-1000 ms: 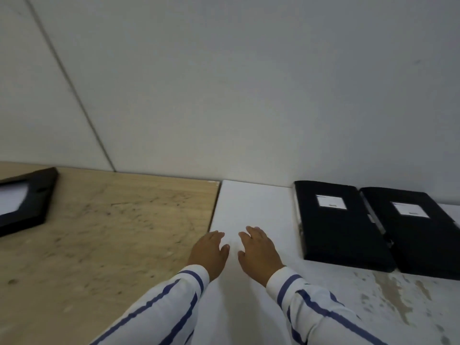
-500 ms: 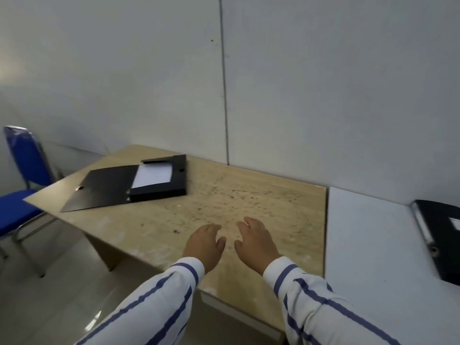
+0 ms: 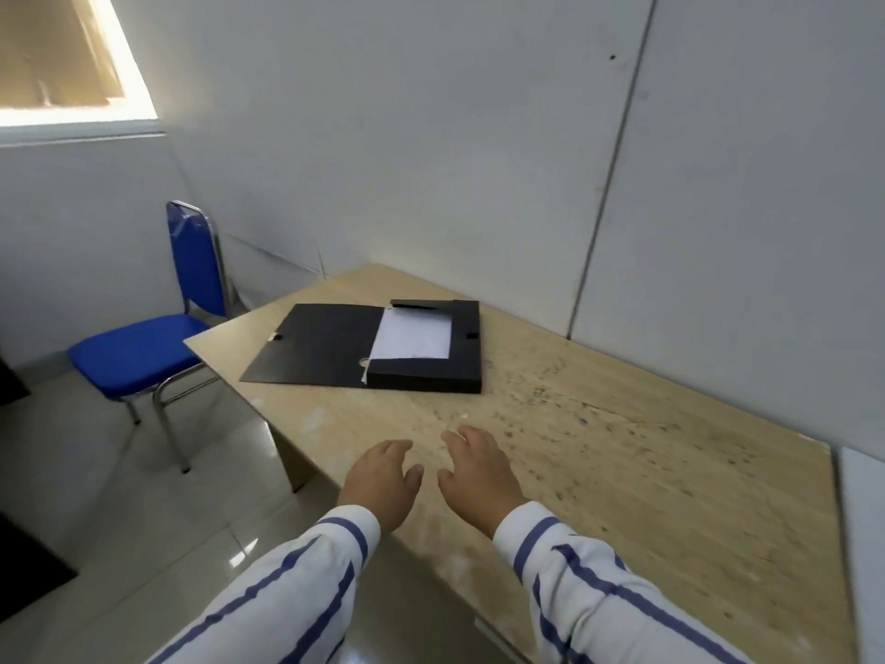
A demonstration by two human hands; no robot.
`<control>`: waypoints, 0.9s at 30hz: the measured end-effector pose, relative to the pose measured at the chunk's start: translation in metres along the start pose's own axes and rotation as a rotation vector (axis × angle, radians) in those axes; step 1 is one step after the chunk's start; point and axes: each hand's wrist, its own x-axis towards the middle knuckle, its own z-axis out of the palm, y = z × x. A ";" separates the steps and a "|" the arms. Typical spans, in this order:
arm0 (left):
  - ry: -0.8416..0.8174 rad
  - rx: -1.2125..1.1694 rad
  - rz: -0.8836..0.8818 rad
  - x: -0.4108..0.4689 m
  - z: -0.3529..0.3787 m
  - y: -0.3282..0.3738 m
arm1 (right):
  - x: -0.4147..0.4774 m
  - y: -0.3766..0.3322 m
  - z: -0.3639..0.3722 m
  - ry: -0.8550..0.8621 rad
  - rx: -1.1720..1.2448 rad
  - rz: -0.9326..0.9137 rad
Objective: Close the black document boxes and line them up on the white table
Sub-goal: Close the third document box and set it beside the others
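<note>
One black document box (image 3: 426, 371) lies open on the beige wooden table (image 3: 622, 472), toward its far left end. Its lid flap (image 3: 311, 345) is folded out flat to the left, and white paper (image 3: 414, 334) shows inside. My left hand (image 3: 380, 479) and my right hand (image 3: 479, 476) hover side by side over the table's near edge, fingers apart and empty, well short of the box. A sliver of the white table (image 3: 862, 543) shows at the right edge. The closed boxes are out of view.
A blue chair (image 3: 143, 352) with metal legs stands on the tiled floor left of the beige table. Grey wall panels run behind the table. A bright window (image 3: 62, 55) sits at the top left. Something dark lies on the floor at the lower left.
The view has swung left, from the white table with two closed boxes to the beige table with the open box. Both hands stayed together in front, empty.
</note>
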 end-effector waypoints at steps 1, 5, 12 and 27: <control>0.003 -0.001 -0.021 0.016 -0.003 -0.008 | 0.018 -0.005 0.005 -0.009 0.006 -0.017; -0.003 -0.007 -0.121 0.079 -0.019 -0.039 | 0.088 -0.021 0.023 -0.065 0.028 -0.040; 0.038 -0.101 -0.321 0.157 -0.041 -0.091 | 0.191 -0.050 0.051 -0.175 -0.033 -0.106; -0.044 -0.016 -0.534 0.293 -0.094 -0.236 | 0.301 -0.093 0.113 -0.166 -0.278 0.186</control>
